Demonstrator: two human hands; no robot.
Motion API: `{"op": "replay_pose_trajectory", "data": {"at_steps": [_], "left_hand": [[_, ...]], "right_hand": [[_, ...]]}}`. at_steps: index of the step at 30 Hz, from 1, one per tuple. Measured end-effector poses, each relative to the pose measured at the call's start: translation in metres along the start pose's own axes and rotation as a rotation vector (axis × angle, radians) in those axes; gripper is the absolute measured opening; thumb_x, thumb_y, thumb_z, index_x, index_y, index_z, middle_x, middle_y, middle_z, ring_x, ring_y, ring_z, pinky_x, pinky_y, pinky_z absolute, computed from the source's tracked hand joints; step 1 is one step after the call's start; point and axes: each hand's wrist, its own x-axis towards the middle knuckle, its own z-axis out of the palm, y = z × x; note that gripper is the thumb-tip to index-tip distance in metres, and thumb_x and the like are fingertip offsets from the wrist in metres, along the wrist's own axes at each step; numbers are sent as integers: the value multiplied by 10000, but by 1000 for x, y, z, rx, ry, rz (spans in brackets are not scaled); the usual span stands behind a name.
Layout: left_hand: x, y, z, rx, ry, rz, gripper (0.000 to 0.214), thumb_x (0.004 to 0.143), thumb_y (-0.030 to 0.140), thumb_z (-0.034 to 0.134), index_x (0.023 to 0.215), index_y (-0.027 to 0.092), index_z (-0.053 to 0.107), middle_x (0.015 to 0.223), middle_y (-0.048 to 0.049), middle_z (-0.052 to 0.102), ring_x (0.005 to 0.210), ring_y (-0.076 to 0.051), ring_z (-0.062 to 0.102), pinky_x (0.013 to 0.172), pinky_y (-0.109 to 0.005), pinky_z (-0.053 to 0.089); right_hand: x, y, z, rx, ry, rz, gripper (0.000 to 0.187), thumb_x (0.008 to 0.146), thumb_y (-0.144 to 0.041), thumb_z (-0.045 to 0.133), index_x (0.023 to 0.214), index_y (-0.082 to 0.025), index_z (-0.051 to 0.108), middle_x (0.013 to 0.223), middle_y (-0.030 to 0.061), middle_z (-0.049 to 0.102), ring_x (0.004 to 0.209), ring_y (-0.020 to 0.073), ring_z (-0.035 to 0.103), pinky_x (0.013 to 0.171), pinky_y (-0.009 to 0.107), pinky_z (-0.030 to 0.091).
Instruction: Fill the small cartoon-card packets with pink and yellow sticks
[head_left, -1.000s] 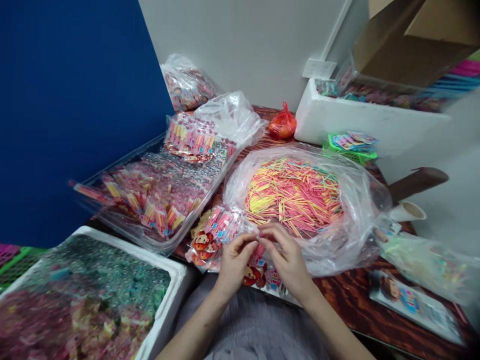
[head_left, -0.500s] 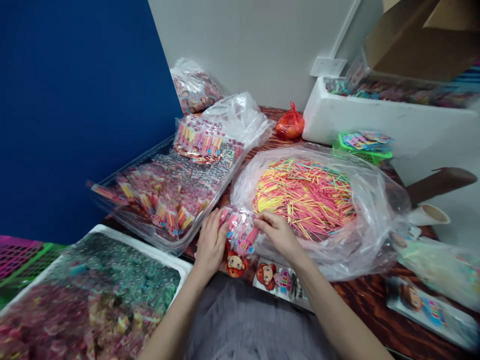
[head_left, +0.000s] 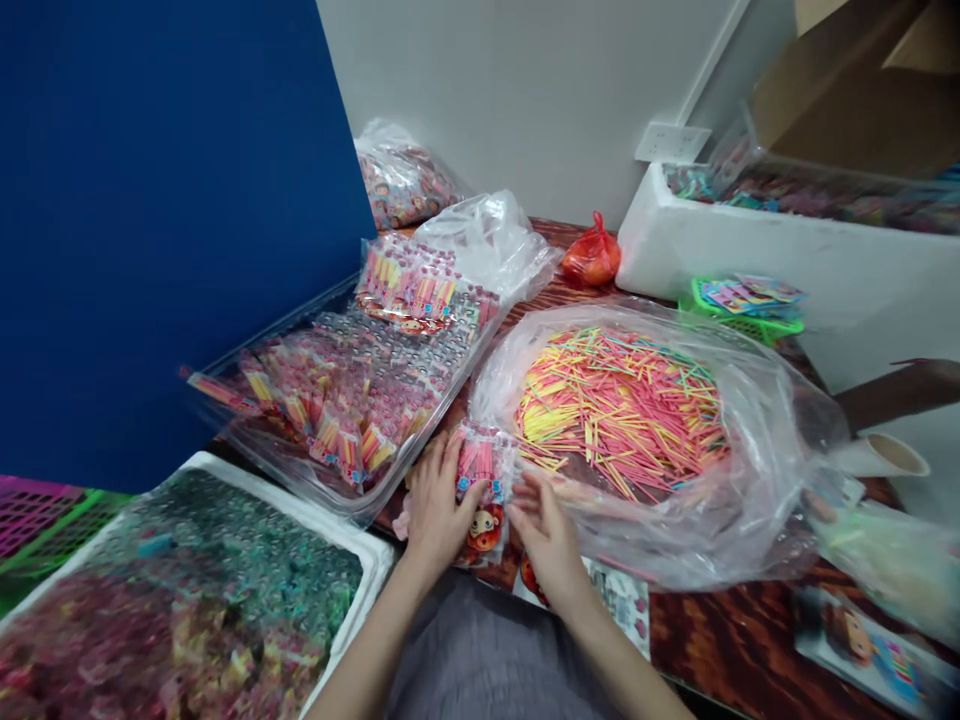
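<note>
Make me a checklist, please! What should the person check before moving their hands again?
1. Left hand at the flat clear plastic packets with pink sticks: ok, its thumb lies over them.
2. Right hand touching those packets: cannot tell; it is close beside them.
3. Big see-through plastic bag open: ok, loose pink and yellow sticks show inside.
4. Everything inside the clear plastic rectangular tray: not ok, one slim pink-and-yellow packet seems to poke past its left edge.
5. Packets between the hands sealed: cannot tell.
</note>
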Motion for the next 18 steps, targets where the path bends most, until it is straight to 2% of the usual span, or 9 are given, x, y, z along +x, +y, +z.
{"op": "replay_pose_trajectory", "data": {"at_steps": [3,7,10,13,15,18], "left_hand": [[0,-3,0,-76,23,8,716,883,421,546,1499,220,240,1530,-145,344,1406,-298,316,1113,-496,283],[12,-3,-9,-126,-104,-145,909,784,452,650,1501,119,202,1485,-217,387,1380,-360,345,1093,-506,292],[23,-1,-18,-123,-214,-178,890,719,444,701,1457,122,324,1441,-225,434,1340,-394,389,1067,-511,308],[24,-2,-19,-170,-214,-112,794,717,427,703,1412,178,411,1395,-179,483,1305,-372,432,1059,-490,330],[19,-6,-16,-235,-176,-43,779,739,417,692,1425,199,393,1417,-150,461,1326,-332,414,1084,-460,323],[8,-11,-11,-307,-133,34,724,809,395,632,1452,212,354,1479,-120,397,1391,-275,333,1143,-429,261]], "right_hand": [[1,-3,5,224,-31,248,518,679,-315,687,1161,-190,544,1093,105,642,952,245,650,847,398,532],[12,-18,9,362,10,364,574,620,-310,742,1150,-216,545,1054,83,659,885,233,667,732,349,535],[18,-22,8,384,-11,391,516,615,-316,750,1085,-196,574,944,61,679,783,218,669,625,308,502],[21,-22,11,388,-80,386,429,614,-322,753,990,-173,610,826,41,697,721,215,664,580,290,470],[21,-25,14,468,-123,357,467,603,-301,764,1027,-183,608,874,48,720,764,228,676,610,301,486],[18,-33,19,634,-177,271,556,584,-247,779,1104,-211,584,1049,59,724,915,240,681,749,331,519]]}}
